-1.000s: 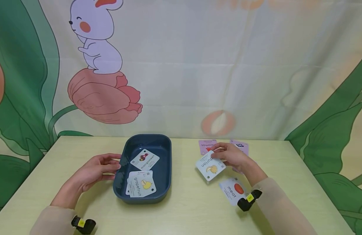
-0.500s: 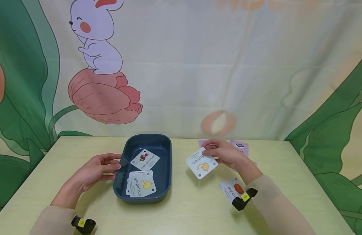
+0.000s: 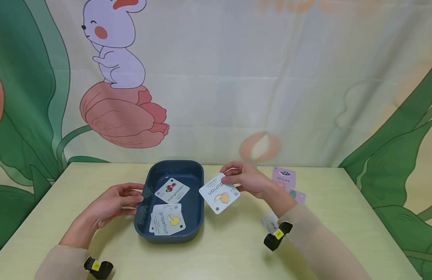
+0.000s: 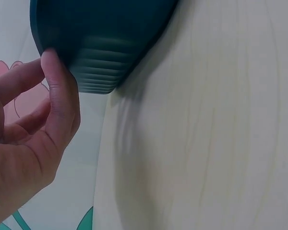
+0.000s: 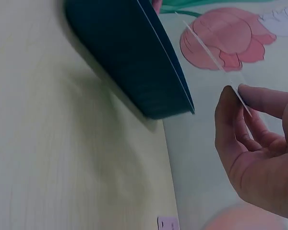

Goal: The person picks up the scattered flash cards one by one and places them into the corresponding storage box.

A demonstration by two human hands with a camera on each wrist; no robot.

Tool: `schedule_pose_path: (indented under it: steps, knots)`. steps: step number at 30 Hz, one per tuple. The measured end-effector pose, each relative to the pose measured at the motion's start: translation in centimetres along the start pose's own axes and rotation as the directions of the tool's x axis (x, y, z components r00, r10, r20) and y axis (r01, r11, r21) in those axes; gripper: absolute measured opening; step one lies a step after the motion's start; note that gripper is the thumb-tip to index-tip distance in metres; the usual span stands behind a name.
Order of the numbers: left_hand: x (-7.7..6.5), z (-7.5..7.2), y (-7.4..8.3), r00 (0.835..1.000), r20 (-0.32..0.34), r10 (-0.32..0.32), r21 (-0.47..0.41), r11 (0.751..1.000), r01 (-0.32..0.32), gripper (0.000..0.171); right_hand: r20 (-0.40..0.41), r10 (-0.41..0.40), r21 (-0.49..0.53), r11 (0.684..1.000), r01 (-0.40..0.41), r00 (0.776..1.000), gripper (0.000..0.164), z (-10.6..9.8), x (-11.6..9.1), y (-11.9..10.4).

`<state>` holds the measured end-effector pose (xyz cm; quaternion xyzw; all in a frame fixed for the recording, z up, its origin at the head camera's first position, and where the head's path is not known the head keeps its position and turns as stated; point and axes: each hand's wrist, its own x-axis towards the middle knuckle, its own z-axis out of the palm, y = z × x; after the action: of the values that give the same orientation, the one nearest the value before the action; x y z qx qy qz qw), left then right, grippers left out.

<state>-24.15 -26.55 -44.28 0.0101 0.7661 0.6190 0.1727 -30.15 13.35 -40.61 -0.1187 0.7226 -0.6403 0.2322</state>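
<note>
white durian card [image 3: 217, 195] is pinched between thumb and fingers of the right hand [image 3: 250, 181], held above the counter [image 3: 230, 251] beside the blue tray [image 3: 192, 210]. the left hand [image 3: 112, 203], fingers loosely parted, touches the tray's opposite side. between the hands, inside the tray, lie a mangosteen card [image 3: 172, 190] and a grapefruit card [image 3: 168, 219]; right of the right hand, a purple shoes card [image 3: 283, 175].

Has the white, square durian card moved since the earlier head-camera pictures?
Yes, leftward: the durian card, held in the right hand, now overlaps the right edge of the stationary dark blue, rounded rectangular tray in view.
</note>
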Motion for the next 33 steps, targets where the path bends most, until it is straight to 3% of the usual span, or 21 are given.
schedule_pose_path:
  steps: [16,22,33]
  knots:
    - [0.3,-0.2,0.0,1.0,0.02,-0.019,-0.024,1.0,0.019,0.055,-0.036,-0.033,-0.101,0.995,0.029,0.999,0.027,6.1,1.1,-1.4]
    - [0.2,-0.3,0.2,0.999,0.02,-0.025,-0.021,0.999,0.025,0.056,-0.027,-0.044,-0.126,0.991,0.041,0.999,0.023,7.7,1.8,-1.2]
    - [0.4,-0.3,-0.1,1.0,0.019,-0.024,-0.025,0.999,0.024,0.057,-0.038,-0.073,-0.259,0.964,0.06,0.997,0.024,11.1,2.7,-0.5]
